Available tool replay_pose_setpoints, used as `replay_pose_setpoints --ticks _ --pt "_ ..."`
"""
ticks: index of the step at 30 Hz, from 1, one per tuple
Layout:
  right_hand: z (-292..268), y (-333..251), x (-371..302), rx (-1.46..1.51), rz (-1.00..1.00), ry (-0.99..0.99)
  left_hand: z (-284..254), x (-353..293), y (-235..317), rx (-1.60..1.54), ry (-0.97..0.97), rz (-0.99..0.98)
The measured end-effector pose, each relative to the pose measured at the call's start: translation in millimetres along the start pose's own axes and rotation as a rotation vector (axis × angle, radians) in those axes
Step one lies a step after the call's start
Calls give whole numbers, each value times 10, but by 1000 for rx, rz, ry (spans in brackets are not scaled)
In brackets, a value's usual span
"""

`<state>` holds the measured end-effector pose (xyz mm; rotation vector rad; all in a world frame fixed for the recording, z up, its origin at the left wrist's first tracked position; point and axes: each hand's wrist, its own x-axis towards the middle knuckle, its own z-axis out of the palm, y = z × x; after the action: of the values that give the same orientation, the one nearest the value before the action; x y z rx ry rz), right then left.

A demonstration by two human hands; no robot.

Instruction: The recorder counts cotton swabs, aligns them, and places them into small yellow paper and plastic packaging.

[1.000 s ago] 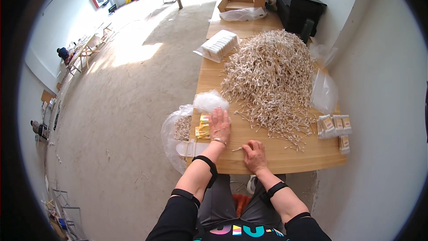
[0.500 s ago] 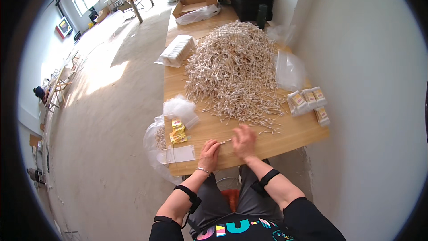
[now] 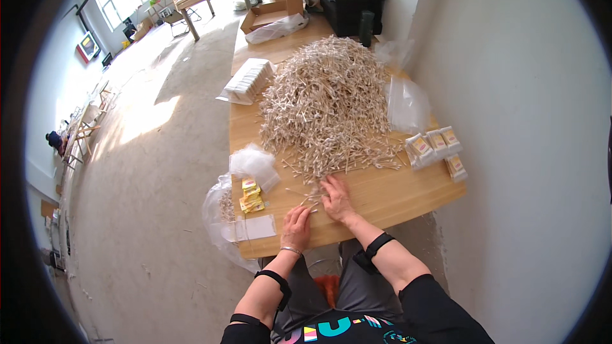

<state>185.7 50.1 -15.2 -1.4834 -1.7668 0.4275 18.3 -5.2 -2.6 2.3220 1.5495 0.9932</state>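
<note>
A large heap of cotton swabs [image 3: 328, 102] covers the middle of the wooden table. At its near edge my right hand [image 3: 338, 200] lies low over the tabletop, fingers stretched toward the heap and resting by some strays. My left hand [image 3: 296, 228] is just to the left and nearer to me, its fingers bent together with the tips of a few cotton swabs [image 3: 312, 210] showing at them. Several loose swabs lie in the gap between both hands. How many the left fingers hold is hidden.
Left of my hands are a white card [image 3: 257, 227], yellow packets [image 3: 251, 197] and clear bags [image 3: 254, 162]. Packed swab bags [image 3: 421, 148] sit at the right edge. Further back are a white stack in plastic [image 3: 247, 81], a cardboard box [image 3: 274, 16] and a black box [image 3: 350, 9].
My right hand has moved slightly left, to the near edge of the heap. More loose swabs now lie between my hands. The left hand stays near the same spot.
</note>
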Motion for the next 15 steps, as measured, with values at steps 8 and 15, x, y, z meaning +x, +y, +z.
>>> replay_pose_setpoints --ticks 8,15 --pt "-257 77 388 12 -51 -6 -6 10 -8 41 -5 -9" --pt "-104 -254 -31 -117 -203 -123 -52 1 -4 -11 -13 59"
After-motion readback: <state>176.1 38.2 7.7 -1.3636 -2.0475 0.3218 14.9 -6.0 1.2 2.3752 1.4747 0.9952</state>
